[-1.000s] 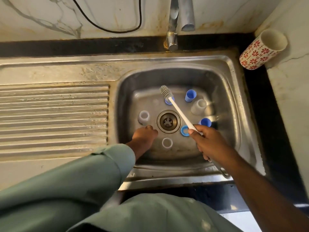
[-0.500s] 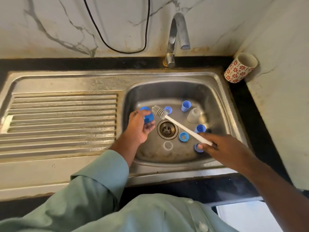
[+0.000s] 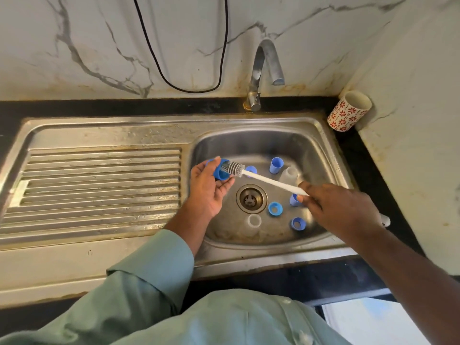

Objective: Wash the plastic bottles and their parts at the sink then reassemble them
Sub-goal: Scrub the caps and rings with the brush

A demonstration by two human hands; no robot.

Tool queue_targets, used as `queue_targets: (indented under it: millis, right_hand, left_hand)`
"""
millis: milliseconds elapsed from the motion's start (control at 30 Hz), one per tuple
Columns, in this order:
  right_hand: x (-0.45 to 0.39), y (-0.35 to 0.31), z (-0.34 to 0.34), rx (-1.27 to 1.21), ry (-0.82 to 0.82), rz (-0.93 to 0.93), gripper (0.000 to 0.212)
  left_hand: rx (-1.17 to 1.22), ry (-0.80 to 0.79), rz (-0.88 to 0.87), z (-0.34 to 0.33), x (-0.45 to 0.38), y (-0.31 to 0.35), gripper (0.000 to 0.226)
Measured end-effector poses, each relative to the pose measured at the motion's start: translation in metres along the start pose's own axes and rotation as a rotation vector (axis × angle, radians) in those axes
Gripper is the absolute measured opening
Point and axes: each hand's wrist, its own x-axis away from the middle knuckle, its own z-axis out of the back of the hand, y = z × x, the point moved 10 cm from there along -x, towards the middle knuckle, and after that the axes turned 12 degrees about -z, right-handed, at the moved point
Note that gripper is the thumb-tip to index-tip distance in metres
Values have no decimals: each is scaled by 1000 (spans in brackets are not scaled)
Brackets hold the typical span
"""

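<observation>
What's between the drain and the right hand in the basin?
In the head view, one blue cap lies flat on the sink floor between the drain and right hand.

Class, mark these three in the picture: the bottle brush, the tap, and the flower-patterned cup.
bottle brush [image 3: 271, 181]: head view, middle of its white handle.
tap [image 3: 258, 66]: head view, upright part of the curved spout.
flower-patterned cup [image 3: 344, 117]: head view, its red-flowered side wall.

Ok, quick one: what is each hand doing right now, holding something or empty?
Left hand: closed on a blue bottle part.
Right hand: closed on the white brush handle, bristles at the blue part.
</observation>
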Motion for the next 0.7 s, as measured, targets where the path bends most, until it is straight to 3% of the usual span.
queue_targets:
  millis: [167,333,500,700]
  right_hand:
    - [13,-16,-7,-122,-112,36,47]
    - [14,-14,-18,-302,-204,-62,40]
    - [6,-16,-14,-537,-251,-105,29]
    - [9,-27,-23,-489,-304,-57,21]
  left_hand:
    - [-29,-35,-30,0,6,4,19]
    - [-13,-85,-75,-4,6,12,30]
    - [15,-108,-106,0,2,21,17]
    - [8,-114,-141,-2,0,27,18]
